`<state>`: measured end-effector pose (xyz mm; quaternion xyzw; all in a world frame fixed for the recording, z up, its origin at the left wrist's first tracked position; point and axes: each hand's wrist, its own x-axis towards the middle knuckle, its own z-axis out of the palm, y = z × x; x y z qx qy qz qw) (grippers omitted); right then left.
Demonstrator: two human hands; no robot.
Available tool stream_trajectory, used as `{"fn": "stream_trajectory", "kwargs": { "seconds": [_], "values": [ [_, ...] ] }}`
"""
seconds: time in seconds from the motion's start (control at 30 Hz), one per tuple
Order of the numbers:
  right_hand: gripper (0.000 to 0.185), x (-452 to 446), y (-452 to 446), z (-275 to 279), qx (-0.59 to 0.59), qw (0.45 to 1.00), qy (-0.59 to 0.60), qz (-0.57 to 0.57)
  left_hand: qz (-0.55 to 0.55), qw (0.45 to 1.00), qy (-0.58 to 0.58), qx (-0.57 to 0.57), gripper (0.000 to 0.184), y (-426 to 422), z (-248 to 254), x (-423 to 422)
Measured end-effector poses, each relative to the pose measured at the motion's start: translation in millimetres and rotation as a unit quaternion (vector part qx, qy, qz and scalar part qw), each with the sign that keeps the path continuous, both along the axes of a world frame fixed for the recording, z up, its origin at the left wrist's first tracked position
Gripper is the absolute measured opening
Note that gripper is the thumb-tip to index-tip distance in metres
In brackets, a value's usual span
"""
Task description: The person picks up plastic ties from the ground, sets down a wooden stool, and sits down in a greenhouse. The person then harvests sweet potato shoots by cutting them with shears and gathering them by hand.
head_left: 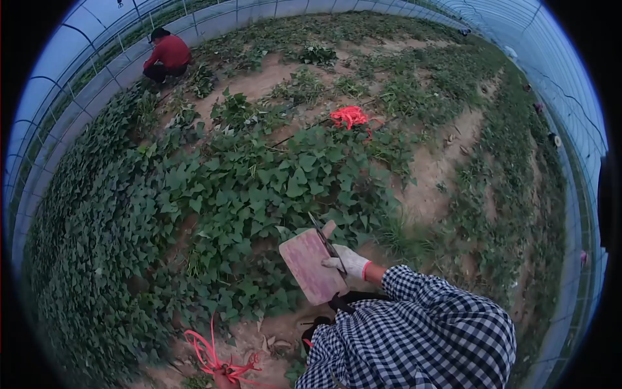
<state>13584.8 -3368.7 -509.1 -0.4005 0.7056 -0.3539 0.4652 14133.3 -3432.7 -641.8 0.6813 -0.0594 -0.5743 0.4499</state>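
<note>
My right hand (350, 262), in a white glove with a pink cuff, is closed around a long dark blade-like tool (319, 228). Its fingertips overlap the face of a worn pinkish board (312, 267), which has a short handle at its top. The board is tilted above leafy green vines. I cannot make out my left hand. Pink-red strips (208, 350) lie spread at the bottom left, around a brownish object too unclear to name.
A person in a red top (171, 52) crouches at the upper left. A red bundle (350, 117) rests among the vines further ahead. Bare soil (437, 178) runs along the right. Metal hoops and plastic sheeting enclose the planted ground.
</note>
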Motion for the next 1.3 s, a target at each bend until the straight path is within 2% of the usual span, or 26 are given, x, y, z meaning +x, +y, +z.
{"fn": "stream_trajectory", "kwargs": {
  "seconds": [0.1,0.17,0.27,0.3,0.33,0.37,0.4,0.43,0.47,0.5,0.53,0.57,0.63,0.67,0.77,0.87,0.9,1.17,1.27,1.3],
  "values": [
    [0.053,-12.8,24.4,10.3,0.046,0.996,-0.032,-0.076,-0.054,0.999,0.01,-0.003,0.022,-37.9,-4.4,-31.6],
    [0.052,-18.8,35.7,9.2,0.03,0.992,-0.053,-0.109,-0.075,0.997,0.018,-0.002,0.022,-49.8,-4.0,-48.2],
    [0.049,-29.6,50.4,-1.6,0.044,0.99,-0.036,-0.131,-0.094,0.995,0.03,-0.01,0.022,-61.8,-4.9,-62.1],
    [0.046,-30.5,52.9,-10.0,0.018,0.986,-0.065,-0.152,-0.098,0.994,0.036,-0.019,0.022,-63.6,-6.6,-60.0],
    [0.045,-32.2,51.3,-5.1,0.033,0.989,-0.049,-0.132,-0.091,0.995,0.036,-0.023,0.022,-57.2,-3.8,-53.9],
    [0.044,-36.8,54.2,-34.9,0.008,0.977,-0.13,-0.167,-0.084,0.995,0.035,-0.027,0.022,-51.5,2.1,-45.9],
    [0.044,-34.9,51.5,-34.4,-0.017,0.963,-0.206,-0.176,-0.07,0.997,0.031,-0.03,0.022,-43.1,9.6,-39.2],
    [0.043,-34.4,44.6,-26.1,0.024,0.97,-0.169,-0.17,-0.057,0.998,0.024,-0.028,0.022,-32.9,17.9,-36.0],
    [0.043,-28.9,36.5,-12.7,0.03,0.975,-0.154,-0.158,-0.036,0.999,0.011,-0.024,0.022,-22.6,26.7,-29.4],
    [0.042,-30.1,34.5,-23.4,0.0,0.967,-0.209,-0.144,-0.012,1.0,-0.001,-0.018,0.022,-12.8,36.8,-26.9],
    [0.042,-31.8,29.6,-36.2,0.001,0.974,-0.189,-0.126,0.012,1.0,-0.003,-0.013,0.022,3.6,41.2,-18.5],
    [0.042,-9.3,16.2,3.4,0.016,0.968,-0.218,-0.127,0.032,0.999,-0.008,-0.009,0.022,18.8,44.5,-8.9],
    [0.042,-16.7,7.3,-34.4,0.005,0.986,-0.154,-0.067,0.048,0.996,0.072,-0.036,0.021,49.8,9.9,36.7],
    [0.042,-16.0,2.8,-42.8,0.028,0.988,-0.147,-0.047,0.07,0.995,0.065,-0.034,0.02,66.0,11.0,44.2],
    [0.042,13.8,-16.0,-34.2,0.041,0.986,-0.163,-0.006,0.129,0.99,0.041,-0.035,0.016,107.8,22.6,58.3],
    [0.042,43.3,-29.7,-34.6,0.044,0.982,-0.174,0.055,0.17,0.983,0.048,-0.046,0.015,155.8,11.4,85.1],
    [0.042,56.9,-33.6,-20.6,0.044,0.986,-0.139,0.085,0.18,0.981,0.055,-0.044,0.016,169.3,11.5,90.4],
    [0.048,115.3,-46.8,-45.4,0.053,0.969,-0.122,0.208,0.234,0.971,0.033,-0.042,0.02,241.9,5.0,127.1],
    [0.054,136.3,-49.3,-40.4,0.071,0.962,-0.112,0.237,0.253,0.965,0.039,-0.047,0.023,268.3,-15.3,142.3],
    [0.054,139.9,-47.7,-44.3,0.06,0.965,-0.114,0.23,0.274,0.96,0.029,-0.05,0.02,265.8,-2.5,135.0]
  ]
}}
